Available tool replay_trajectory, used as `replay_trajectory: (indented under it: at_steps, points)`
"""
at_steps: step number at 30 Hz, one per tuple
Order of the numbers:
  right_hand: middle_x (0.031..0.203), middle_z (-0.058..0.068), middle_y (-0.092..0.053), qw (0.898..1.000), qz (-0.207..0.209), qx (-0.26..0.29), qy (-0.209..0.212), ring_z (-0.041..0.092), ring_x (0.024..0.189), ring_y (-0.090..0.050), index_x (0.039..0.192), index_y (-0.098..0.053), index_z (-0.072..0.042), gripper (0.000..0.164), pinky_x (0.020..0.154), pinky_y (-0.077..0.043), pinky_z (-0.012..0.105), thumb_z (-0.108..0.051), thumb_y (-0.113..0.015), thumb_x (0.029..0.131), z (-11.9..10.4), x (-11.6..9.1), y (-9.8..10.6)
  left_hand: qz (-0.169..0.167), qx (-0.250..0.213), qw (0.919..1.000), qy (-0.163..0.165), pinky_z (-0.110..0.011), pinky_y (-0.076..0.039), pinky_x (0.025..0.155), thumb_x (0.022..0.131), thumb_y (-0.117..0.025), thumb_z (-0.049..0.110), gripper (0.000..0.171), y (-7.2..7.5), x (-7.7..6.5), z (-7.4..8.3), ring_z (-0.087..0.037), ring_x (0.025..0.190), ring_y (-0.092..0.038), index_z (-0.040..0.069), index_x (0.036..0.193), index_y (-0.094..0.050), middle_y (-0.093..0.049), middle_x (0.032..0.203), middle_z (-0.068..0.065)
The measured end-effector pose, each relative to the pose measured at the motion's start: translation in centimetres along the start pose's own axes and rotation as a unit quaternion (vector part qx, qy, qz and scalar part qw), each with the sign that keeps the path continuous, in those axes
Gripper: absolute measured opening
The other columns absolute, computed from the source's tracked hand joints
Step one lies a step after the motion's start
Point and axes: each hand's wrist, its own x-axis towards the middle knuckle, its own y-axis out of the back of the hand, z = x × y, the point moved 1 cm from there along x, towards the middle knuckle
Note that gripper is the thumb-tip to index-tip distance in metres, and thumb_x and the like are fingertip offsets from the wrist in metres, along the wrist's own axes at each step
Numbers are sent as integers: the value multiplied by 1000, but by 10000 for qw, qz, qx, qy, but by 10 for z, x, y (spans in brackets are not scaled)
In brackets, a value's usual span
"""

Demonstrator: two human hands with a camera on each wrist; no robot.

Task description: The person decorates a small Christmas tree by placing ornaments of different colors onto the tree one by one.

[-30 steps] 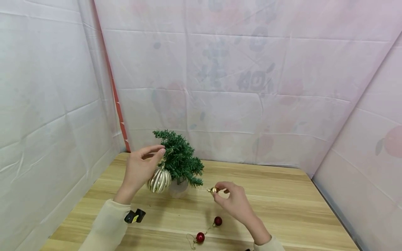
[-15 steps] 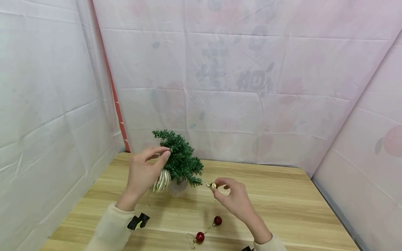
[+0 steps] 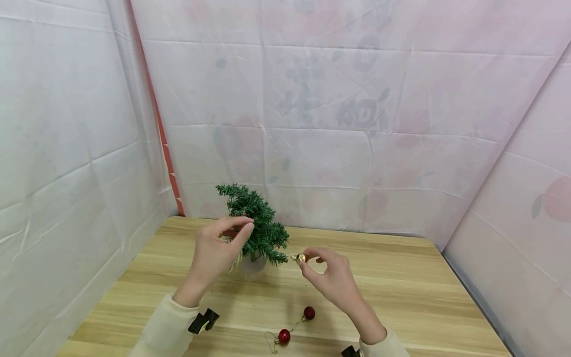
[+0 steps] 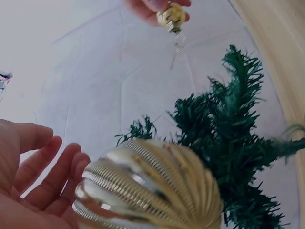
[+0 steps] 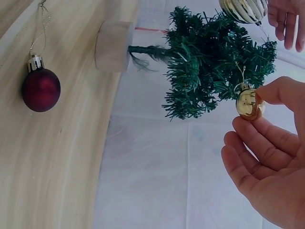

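Observation:
A small green Christmas tree (image 3: pixel 256 208) stands on a round pale base (image 3: pixel 252 267). The large ribbed gold bauble (image 4: pixel 152 186) hangs at its left side, mostly hidden behind my left hand (image 3: pixel 214 253) in the head view. Relaxed fingers of that hand sit beside the big bauble in the left wrist view, with nothing between them. To the right of the tree, my right hand (image 3: pixel 334 280) pinches a small shiny gold bauble (image 5: pixel 249 103) between thumb and fingers. Its cap and thin string loop point toward the branches.
Two red baubles, one shiny (image 3: pixel 284 336) and one matte (image 3: pixel 309 313), lie with gold strings on the wooden table (image 3: pixel 401 297) near its front. Pale cloth walls (image 3: pixel 321 148) rise behind the table and at both sides.
My left hand has let go of the large bauble's string at the tree and moved right and slightly down. My right hand has lifted the small gold bauble a little, toward the branches.

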Motion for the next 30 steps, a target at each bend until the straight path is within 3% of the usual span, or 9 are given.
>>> replay_trajectory:
  at_steps: [9, 14, 22, 30]
  points:
    - [99, -4, -79, 9995, 158, 53, 253, 17, 92, -74, 106, -79, -14, 19, 81, -60, 28, -7, -83, 88, -5, 3, 1, -785, -63, 9968, -134, -24, -58, 66, 98, -77, 14, 14, -11, -5, 1, -9, 74, -68, 16, 110, -82, -79, 94, 4]
    - [101, 1, -80, 9986, 286, 35, 441, 11, 91, -72, 107, -80, -11, 21, 80, -60, 29, -5, -84, 87, -8, 5, 2, -877, -42, 9960, -157, -24, -58, 67, 98, -76, 14, 13, -13, -5, 2, -10, 74, -69, 17, 110, -82, -79, 95, 5]
    - [100, -3, -79, 9960, 444, 57, 769, 11, 89, -71, 107, -79, -13, 22, 78, -60, 29, -4, -84, 87, -14, 7, 4, -932, 191, 9946, -406, -26, -58, 67, 97, -78, 15, 14, -15, -7, 8, -5, 76, -68, 19, 110, -82, -79, 96, 7]
    - [101, -2, -79, 9944, 544, 58, 903, 10, 90, -72, 108, -79, -12, 23, 78, -60, 28, -4, -83, 87, -21, 9, 8, -1317, -143, 9912, -32, -25, -60, 72, 98, -77, 15, 19, -23, -9, 11, -3, 81, -70, 18, 116, -81, -79, 99, 7]
